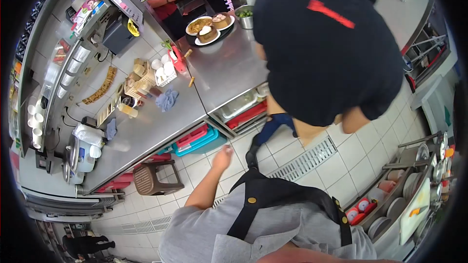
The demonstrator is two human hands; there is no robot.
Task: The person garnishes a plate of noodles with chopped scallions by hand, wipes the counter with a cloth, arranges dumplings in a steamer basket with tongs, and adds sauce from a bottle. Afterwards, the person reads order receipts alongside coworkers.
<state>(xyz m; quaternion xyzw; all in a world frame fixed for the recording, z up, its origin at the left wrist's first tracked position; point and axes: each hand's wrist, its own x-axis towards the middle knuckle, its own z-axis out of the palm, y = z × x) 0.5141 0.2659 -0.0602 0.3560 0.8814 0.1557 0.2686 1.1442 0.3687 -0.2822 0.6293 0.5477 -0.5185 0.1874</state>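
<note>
My left hand point(223, 158) hangs over the tiled floor in front of the counter, at the end of my bare forearm. It is small and blurred, and its fingers cannot be made out. Nearest to it, under the counter, is a turquoise plastic bin point(200, 142) with a red tray point(191, 136) on it. A brown plastic stool point(151, 178) stands farther left. My right forearm point(312, 254) crosses the bottom edge, its hand out of frame. I wear a grey shirt and a black apron point(278, 192).
A co-worker in a black shirt point(326, 44) stands close ahead. Plates of food point(208, 35) sit on a black tray by the pass window, where another person's arm shows. A floor drain grate point(307, 158) runs between us. Shelves with dishes point(390, 209) line the right.
</note>
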